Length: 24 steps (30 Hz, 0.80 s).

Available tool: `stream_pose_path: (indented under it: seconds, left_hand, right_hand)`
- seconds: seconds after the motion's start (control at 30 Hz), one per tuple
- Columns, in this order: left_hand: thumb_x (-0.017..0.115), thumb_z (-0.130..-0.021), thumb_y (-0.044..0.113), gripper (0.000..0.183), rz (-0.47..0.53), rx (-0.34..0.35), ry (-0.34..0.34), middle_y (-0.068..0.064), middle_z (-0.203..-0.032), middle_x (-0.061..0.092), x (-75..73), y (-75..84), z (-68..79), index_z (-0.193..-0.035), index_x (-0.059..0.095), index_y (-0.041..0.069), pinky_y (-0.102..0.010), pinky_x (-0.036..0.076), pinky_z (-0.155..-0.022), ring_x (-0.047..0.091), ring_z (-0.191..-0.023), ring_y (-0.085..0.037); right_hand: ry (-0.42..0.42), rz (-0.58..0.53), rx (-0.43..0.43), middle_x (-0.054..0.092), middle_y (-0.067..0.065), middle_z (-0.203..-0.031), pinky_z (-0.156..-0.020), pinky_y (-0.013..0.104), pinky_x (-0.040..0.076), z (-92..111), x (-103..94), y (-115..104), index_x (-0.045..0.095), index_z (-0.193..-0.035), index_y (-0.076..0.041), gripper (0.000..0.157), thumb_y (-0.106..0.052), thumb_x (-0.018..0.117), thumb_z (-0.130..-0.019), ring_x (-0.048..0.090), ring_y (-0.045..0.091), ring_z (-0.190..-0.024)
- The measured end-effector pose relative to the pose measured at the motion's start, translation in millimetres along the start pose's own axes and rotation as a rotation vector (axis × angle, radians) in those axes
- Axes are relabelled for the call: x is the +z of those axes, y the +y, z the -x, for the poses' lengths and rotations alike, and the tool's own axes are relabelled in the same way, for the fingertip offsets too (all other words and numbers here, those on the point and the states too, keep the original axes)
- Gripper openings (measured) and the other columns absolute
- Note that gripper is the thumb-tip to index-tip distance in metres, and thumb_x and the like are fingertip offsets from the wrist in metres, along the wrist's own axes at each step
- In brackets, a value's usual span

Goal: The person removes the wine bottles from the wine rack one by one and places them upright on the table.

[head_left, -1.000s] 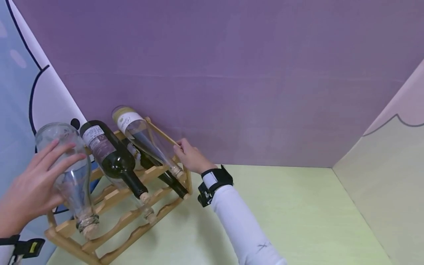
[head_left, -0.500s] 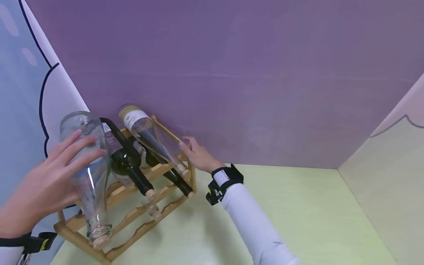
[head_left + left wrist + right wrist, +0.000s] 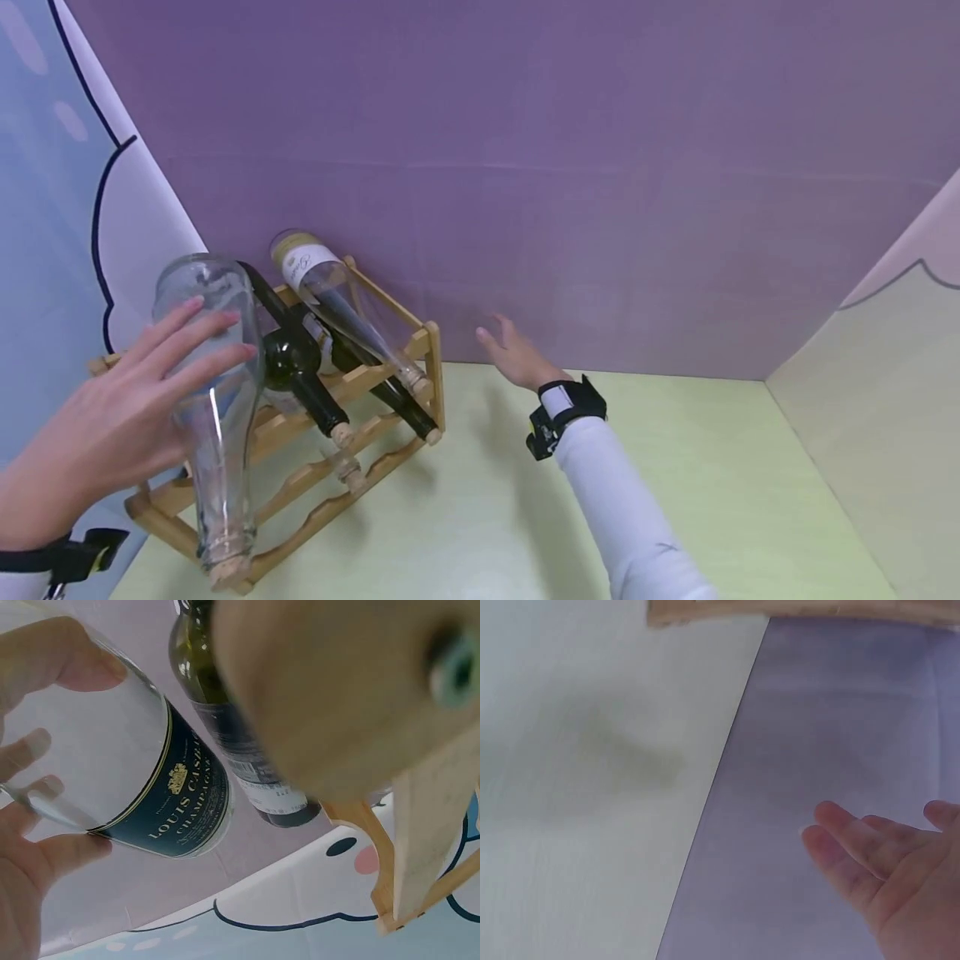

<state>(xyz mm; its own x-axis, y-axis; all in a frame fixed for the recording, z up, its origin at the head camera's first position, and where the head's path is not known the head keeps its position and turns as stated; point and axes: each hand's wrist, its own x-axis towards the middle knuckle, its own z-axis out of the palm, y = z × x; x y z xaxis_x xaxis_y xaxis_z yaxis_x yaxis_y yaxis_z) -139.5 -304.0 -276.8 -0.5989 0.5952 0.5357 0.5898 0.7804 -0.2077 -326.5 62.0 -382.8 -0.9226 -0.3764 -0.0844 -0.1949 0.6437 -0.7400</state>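
My left hand (image 3: 142, 408) grips a clear glass bottle (image 3: 225, 467), its corked neck tilted down toward me. In the left wrist view, thumb and fingers curl round its body above a dark "Champagne" label (image 3: 180, 787). The bottle overlaps the left end of a wooden wine rack (image 3: 322, 510) in the head view. Right of it lies a dark wine bottle (image 3: 292, 358), then a clear bottle (image 3: 330, 283) with a white label. Beside the rack's right end, my right hand (image 3: 521, 357) is held apart from it, fingers relaxed and nothing in them.
Lower in the rack lie a dark green bottle (image 3: 408, 412) and a clear corked bottle (image 3: 349, 471). The rack stands on a pale green surface (image 3: 675, 483) against a purple wall (image 3: 600, 208). A blue and white patterned panel (image 3: 60, 250) borders the left side.
My right hand has let go of the rack's side bar and moved right. My left hand has shifted right with the clear bottle, which now covers part of the dark bottle.
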Motion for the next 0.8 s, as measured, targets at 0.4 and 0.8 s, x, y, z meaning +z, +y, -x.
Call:
stream_pose_path:
  seconds: [0.4, 0.8]
  left_hand:
    - [0.029, -0.084, 0.076, 0.084, 0.057, 0.021, 0.053, -0.019, -0.146, 0.046, 0.5, 22.3, -8.7, -0.128, 0.058, 0.010, -0.061, 0.058, -0.066, 0.027, -0.141, -0.043]
    - [0.071, -0.075, 0.039, 0.061, 0.168, 0.093, 0.096, -0.021, -0.143, 0.049, 19.8, 41.4, -30.5, -0.127, 0.060, 0.009, -0.045, 0.062, -0.057, 0.028, -0.141, -0.042]
  right_hand:
    - [-0.005, 0.063, 0.042, 0.014, 0.027, -0.160, -0.120, 0.056, 0.018, 16, -26.9, 33, 0.005, -0.154, -0.002, 0.072, -0.046, 0.029, -0.103, 0.020, 0.041, -0.144]
    - [0.011, 0.126, 0.139, 0.013, 0.028, -0.160, -0.119, 0.059, 0.017, 35, -40.9, 64, 0.001, -0.154, -0.004, 0.074, -0.050, 0.027, -0.102, 0.016, 0.042, -0.144]
